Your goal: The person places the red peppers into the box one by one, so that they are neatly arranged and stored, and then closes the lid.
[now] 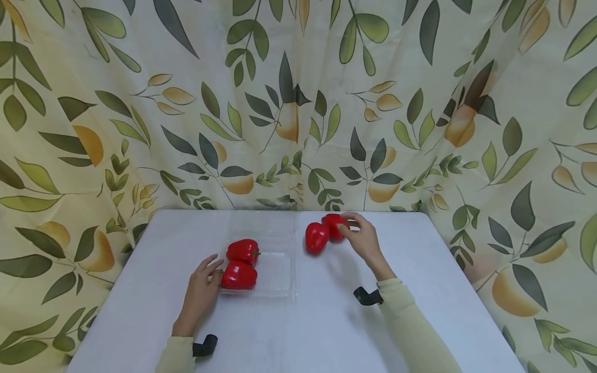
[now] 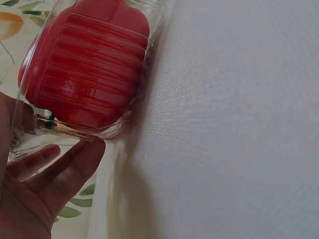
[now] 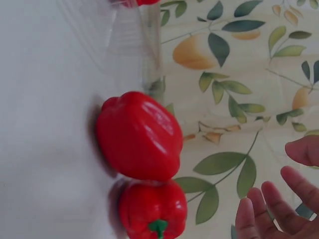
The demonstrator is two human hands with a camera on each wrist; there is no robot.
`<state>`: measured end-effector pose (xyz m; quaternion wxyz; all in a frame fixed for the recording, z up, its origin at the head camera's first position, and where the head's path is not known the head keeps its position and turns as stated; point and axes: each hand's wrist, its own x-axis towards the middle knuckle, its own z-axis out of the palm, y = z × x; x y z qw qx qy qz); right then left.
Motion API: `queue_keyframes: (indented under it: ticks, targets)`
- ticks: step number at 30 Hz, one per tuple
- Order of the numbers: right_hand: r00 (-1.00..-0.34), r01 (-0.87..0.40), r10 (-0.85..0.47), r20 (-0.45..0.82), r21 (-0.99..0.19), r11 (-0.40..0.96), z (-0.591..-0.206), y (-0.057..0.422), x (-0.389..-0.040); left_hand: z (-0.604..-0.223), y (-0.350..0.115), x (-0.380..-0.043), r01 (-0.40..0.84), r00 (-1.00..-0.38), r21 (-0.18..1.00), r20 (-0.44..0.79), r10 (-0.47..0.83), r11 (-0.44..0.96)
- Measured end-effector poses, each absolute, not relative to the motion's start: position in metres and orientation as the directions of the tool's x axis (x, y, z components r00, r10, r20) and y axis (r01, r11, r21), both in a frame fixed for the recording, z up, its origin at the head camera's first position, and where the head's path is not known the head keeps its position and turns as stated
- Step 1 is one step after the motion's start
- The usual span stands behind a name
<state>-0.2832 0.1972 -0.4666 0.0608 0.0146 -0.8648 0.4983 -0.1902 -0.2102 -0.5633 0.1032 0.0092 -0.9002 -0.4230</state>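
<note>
My left hand [image 1: 201, 287] is at the left side of a clear plastic clamshell box [image 1: 275, 274], fingers extended. In the left wrist view, the fingertips [image 2: 94, 149] touch the box wall. Two red bell peppers, a front one [image 1: 239, 275] and a rear one [image 1: 242, 251], lie in the left part of the box. My right hand [image 1: 365, 239] is beside two more red bell peppers on the table, a nearer one [image 1: 316, 238] and a farther one [image 1: 333, 226]. In the right wrist view its fingers [image 3: 274, 204] are spread, apart from both peppers.
The clear lid [image 1: 261, 225] stretches behind the box's base. A white table [image 1: 336, 331] carries everything. Leaf-and-fruit patterned cloth [image 1: 298, 129] hangs along the table's back and sides. Each wrist wears a black camera, one on the left [image 1: 205, 346] and one on the right [image 1: 367, 296].
</note>
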Motion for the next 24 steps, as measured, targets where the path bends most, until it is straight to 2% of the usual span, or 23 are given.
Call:
queue_keyframes:
  ticks: [17,24]
  targets:
    - [-0.994,0.039,0.110,0.023,-0.846,0.531,-0.491,0.210,-0.304,-0.563,-0.211,-0.189,0.050,-0.980,0.766,0.160,-0.114,0.641]
    - [-0.995,0.028,0.091,0.026,-0.837,0.547,-0.497,0.218,-0.313,-0.562,-0.210,-0.190,0.067,-0.978,0.766,0.177,-0.110,0.639]
